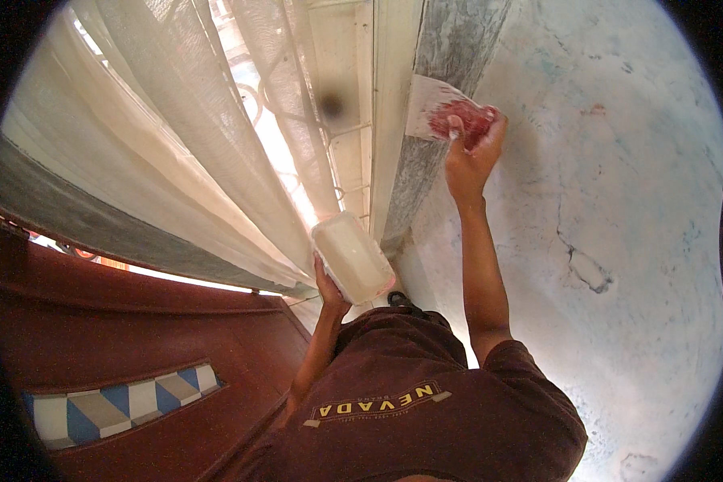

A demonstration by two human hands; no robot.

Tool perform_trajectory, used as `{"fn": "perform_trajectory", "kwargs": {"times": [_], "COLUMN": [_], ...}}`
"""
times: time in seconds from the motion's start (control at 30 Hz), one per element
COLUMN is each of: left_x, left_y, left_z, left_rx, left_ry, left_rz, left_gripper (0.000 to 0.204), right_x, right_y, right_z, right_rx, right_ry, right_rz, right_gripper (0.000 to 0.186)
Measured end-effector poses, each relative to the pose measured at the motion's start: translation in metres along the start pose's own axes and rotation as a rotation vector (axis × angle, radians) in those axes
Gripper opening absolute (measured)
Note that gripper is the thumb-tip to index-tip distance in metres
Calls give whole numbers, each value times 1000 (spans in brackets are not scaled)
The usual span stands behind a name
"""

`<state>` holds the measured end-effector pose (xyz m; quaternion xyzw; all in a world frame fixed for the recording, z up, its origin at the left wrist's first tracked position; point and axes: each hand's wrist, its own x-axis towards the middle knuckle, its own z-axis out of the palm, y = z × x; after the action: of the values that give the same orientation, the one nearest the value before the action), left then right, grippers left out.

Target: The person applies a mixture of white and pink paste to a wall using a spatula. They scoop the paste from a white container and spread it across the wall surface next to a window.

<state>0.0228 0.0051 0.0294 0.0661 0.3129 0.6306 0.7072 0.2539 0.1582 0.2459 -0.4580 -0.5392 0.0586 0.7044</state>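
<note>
My right hand (pixel 475 161) is raised to the upper right, with fingers and thumb closed on a red putty spreader (pixel 458 117) smeared with white. The spreader's flat, whitened face lies over a grey vertical strip (pixel 448 50) between the pale frame and the wall, seemingly touching it. Lower down, near my waist, my left hand (pixel 330 286) grips the left side of a white rectangular tub (pixel 384 283). Pale, creamy material seems to coat its inside. White smears mark my right fingertips.
A patchy white wall (pixel 610 169) with cracks and bluish stains rises on the right. Sheer curtains (pixel 177 136) hang at left before a bright window with curled metal bars. Below them stands a reddish-brown wooden panel (pixel 249 345) with a blue, white and grey patterned inset (pixel 128 404).
</note>
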Motion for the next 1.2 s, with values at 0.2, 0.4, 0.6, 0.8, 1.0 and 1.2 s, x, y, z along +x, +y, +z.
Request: {"fn": "perform_trajectory", "kwargs": {"times": [0.2,0.4,0.6,0.8,1.0,1.2], "left_x": [-1,10,7,3,2,0], "left_y": [1,-2,5,9,8,9], "left_z": [13,-6,-3,7,3,-16], "left_rx": [-23,-85,-63,-88,-37,-34], "left_ry": [-136,-150,-182,-212,-135,-170], "left_rz": [-24,-41,-28,-87,-64,4], "left_gripper": [70,68,69,70,72,72], "right_x": [16,21,41,70,68,53], "right_y": [17,2,-14,-29,-42,-68], "right_z": [20,21,14,35,43,35], "right_rx": [-47,-53,77,4,-32,-147], "right_ry": [-4,134,294,85,177,404], "right_rz": [49,-41,-68,21,0,0], "right_gripper": [36,31,32,36,36,36]}}
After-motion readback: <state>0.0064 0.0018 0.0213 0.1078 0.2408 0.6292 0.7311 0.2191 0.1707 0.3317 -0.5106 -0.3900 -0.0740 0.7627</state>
